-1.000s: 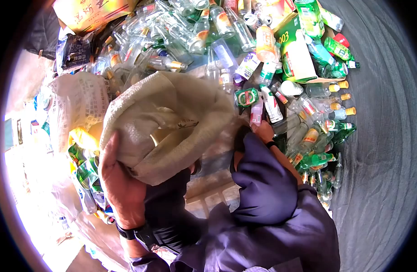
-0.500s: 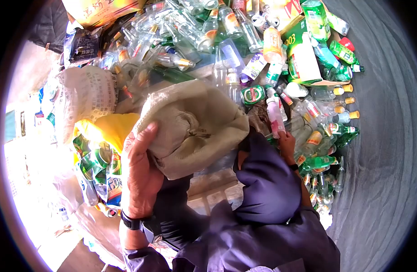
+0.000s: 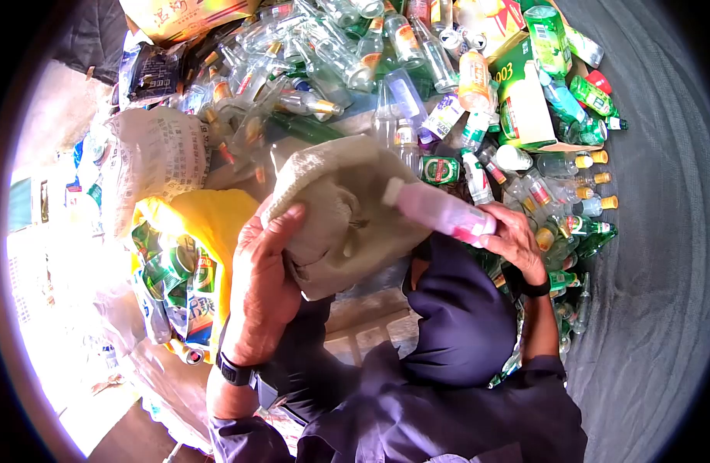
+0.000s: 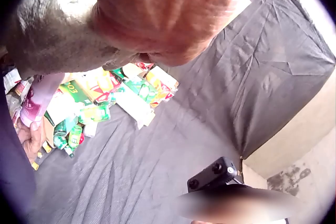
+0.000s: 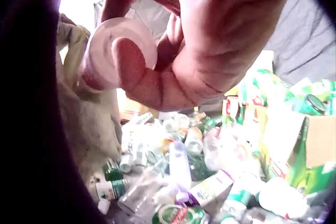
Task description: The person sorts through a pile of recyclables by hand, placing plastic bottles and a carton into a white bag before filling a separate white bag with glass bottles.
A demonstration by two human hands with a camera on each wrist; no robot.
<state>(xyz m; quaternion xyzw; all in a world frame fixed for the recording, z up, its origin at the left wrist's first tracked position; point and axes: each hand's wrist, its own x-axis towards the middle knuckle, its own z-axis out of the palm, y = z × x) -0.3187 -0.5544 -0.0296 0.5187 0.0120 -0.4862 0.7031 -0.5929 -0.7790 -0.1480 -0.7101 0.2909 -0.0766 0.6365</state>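
Note:
My left hand (image 3: 264,289) grips the rim of a whitish woven sack (image 3: 324,270), with the thumb over the edge and the mouth facing up. A pink plastic bottle (image 3: 440,210) is pinched at its base by my right hand (image 3: 518,241). Its white cap end points left and overlaps the sack's mouth in the head view. In the right wrist view, the thumb presses the bottle's base (image 5: 102,58), close beside the sack (image 5: 94,119). From the left wrist, the bottle (image 4: 39,98) shows at the left edge, partly behind the sack.
Glass bottles (image 3: 324,58) lie heaped ahead, with a green-and-white carton (image 3: 521,116) at the right. A yellow bag (image 3: 235,220) of crushed cans stands at the left, near a printed white sack (image 3: 158,154). Dark grey sheeting (image 3: 648,255) borders the pile on the right.
My right hand took hold of the pink bottle from the pile, lifted it and swung it left to the sack. My left hand and the sack shifted right.

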